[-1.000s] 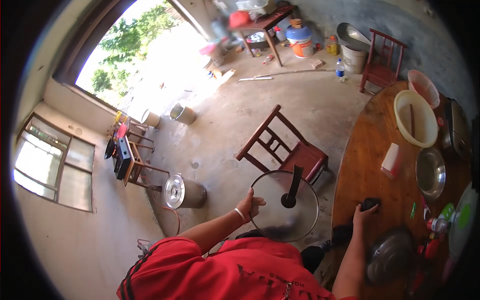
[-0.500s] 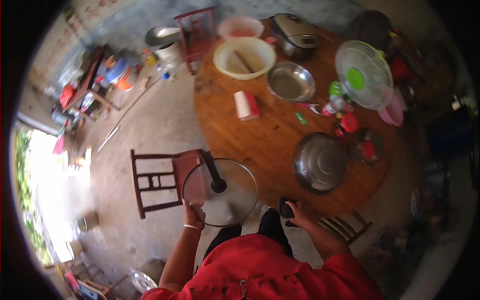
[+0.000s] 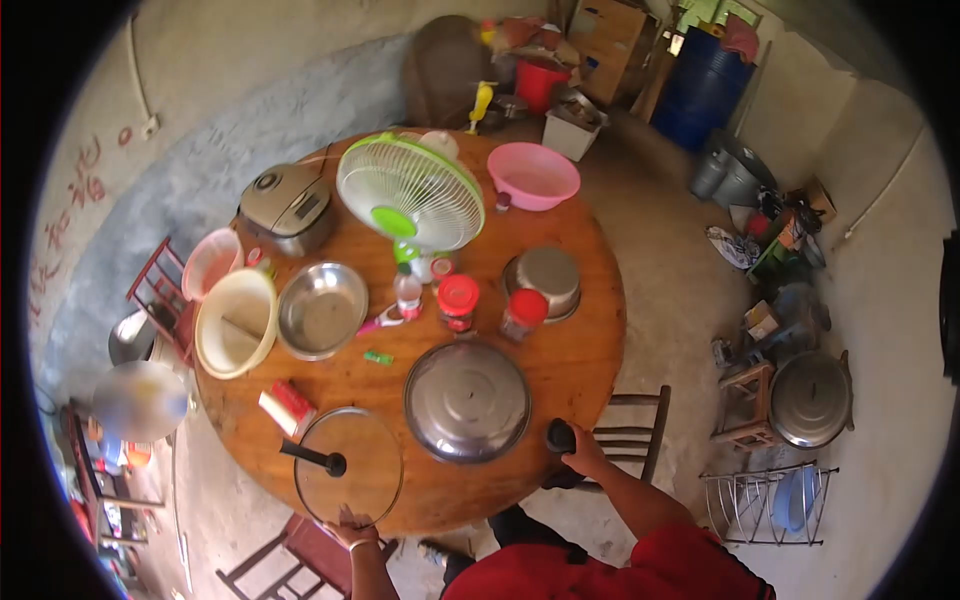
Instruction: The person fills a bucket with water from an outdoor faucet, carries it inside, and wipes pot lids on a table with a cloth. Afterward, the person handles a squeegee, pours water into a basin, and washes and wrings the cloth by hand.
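Note:
My left hand (image 3: 350,530) is closed on the near rim of a round glass lid (image 3: 368,490) with a metal edge and a black handle. The lid is tilted over the table's near-left edge, and the wood shows through it. My right hand (image 3: 588,458) is wrapped round a black handle-like object (image 3: 561,436) by the table's near-right edge. A dark part shows below that hand; what it belongs to is hidden. Between the hands, a large steel lid or upturned basin (image 3: 467,402) lies on the table.
On the round wooden table (image 3: 400,500) stand a green fan (image 3: 412,192), a steel bowl (image 3: 322,312), a cream basin (image 3: 236,322), a rice cooker (image 3: 286,210), a pink basin (image 3: 534,176) and red-lidded jars (image 3: 458,302). Wooden chairs (image 3: 640,440) stand close to its edge.
My view has swung to the right, bringing the right wall and floor into sight. The glass lid has gone from above the chair to above the table edge. Both hands keep their holds.

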A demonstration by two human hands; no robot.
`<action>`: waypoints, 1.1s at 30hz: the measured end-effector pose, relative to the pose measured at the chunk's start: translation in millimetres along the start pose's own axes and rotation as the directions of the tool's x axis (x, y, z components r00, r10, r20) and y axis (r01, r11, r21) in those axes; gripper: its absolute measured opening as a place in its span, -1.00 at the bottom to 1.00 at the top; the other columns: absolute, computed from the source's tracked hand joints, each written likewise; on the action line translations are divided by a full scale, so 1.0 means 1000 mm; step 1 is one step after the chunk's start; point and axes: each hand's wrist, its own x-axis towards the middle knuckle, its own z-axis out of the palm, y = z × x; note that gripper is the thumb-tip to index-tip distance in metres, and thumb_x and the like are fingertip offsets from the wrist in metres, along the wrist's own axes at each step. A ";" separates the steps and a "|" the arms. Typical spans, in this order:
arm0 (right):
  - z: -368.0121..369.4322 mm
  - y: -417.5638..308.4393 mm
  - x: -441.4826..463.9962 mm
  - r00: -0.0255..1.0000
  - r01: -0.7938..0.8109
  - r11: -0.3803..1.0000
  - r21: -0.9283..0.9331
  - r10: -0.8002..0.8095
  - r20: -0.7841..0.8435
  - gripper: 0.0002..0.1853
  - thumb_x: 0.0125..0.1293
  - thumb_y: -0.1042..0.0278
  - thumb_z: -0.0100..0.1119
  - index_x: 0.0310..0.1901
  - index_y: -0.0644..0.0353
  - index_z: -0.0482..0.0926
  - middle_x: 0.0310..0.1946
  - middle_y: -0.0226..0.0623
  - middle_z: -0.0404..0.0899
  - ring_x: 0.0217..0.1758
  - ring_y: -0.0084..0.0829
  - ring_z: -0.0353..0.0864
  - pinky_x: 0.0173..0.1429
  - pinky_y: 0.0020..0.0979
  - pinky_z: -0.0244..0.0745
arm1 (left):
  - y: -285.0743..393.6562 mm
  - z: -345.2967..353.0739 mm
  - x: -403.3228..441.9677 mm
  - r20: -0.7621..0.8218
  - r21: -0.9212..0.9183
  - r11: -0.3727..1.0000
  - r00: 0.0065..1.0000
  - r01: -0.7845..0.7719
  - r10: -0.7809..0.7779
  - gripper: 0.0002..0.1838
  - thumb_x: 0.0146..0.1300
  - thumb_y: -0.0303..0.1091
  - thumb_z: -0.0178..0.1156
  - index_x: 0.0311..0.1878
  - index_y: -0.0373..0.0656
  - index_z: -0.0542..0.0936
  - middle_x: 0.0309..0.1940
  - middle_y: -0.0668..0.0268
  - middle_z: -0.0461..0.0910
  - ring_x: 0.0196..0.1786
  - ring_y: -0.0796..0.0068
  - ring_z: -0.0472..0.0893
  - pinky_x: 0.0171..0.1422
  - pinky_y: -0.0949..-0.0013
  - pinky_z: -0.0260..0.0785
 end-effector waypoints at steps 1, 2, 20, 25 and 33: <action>-0.006 0.004 0.013 0.998 -0.047 0.998 0.033 0.048 -0.041 -0.18 -0.10 0.26 0.23 0.25 0.03 0.08 0.01 0.07 0.30 0.04 0.03 0.39 0.07 -0.16 0.37 | -0.005 -0.001 0.012 0.016 0.009 1.000 1.000 0.005 -0.005 -0.21 0.13 0.44 -0.33 -0.10 -0.12 0.50 -0.52 0.47 0.55 -0.80 0.63 0.00 -0.74 0.56 -0.13; -0.012 0.009 0.026 0.992 -0.092 0.993 0.067 0.098 -0.079 -0.17 -0.11 0.25 0.24 0.26 0.03 0.07 0.00 0.07 0.30 0.04 0.03 0.39 0.06 -0.15 0.37 | -0.009 -0.006 0.028 -0.032 0.027 1.000 0.999 -0.002 0.003 -0.20 0.12 0.45 -0.31 -0.04 -0.12 0.48 -0.39 0.47 0.57 -0.80 0.62 0.00 -0.73 0.55 -0.12; -0.016 -0.022 0.163 0.968 -0.249 0.944 -0.217 0.252 -0.013 -0.01 0.04 0.29 0.27 0.36 0.01 -0.26 0.22 0.07 0.06 0.01 0.06 0.43 -0.11 -0.19 0.50 | -0.024 0.027 0.059 -0.163 0.965 0.220 0.983 0.141 0.085 -0.45 0.10 0.04 0.10 0.14 0.03 0.31 0.12 0.24 0.23 -0.14 0.14 0.37 -0.19 0.12 0.31; 0.020 -0.004 0.084 0.973 -0.230 0.969 -0.088 0.232 0.016 -0.04 0.02 0.27 0.27 0.35 0.03 -0.20 0.18 0.11 0.09 -0.09 0.06 0.46 -0.14 -0.15 0.49 | -0.035 -0.034 0.031 0.262 0.946 0.163 0.957 -0.281 0.128 -0.57 -0.03 -0.60 0.07 -0.04 -0.06 0.33 -0.71 0.32 0.34 -0.77 0.52 0.29 -0.75 0.42 0.17; 0.097 0.018 -0.036 0.990 -0.140 0.950 0.281 0.134 0.043 -0.09 -0.09 0.25 0.23 0.29 0.14 -0.08 -0.02 0.26 0.35 -0.02 0.11 0.44 -0.01 -0.09 0.40 | -0.046 -0.133 -0.086 0.084 0.962 -0.218 0.940 -0.163 -0.331 -0.56 -0.14 -0.72 0.15 -0.08 -0.34 0.40 -0.52 0.04 0.54 -0.64 0.33 0.53 -0.66 0.31 0.40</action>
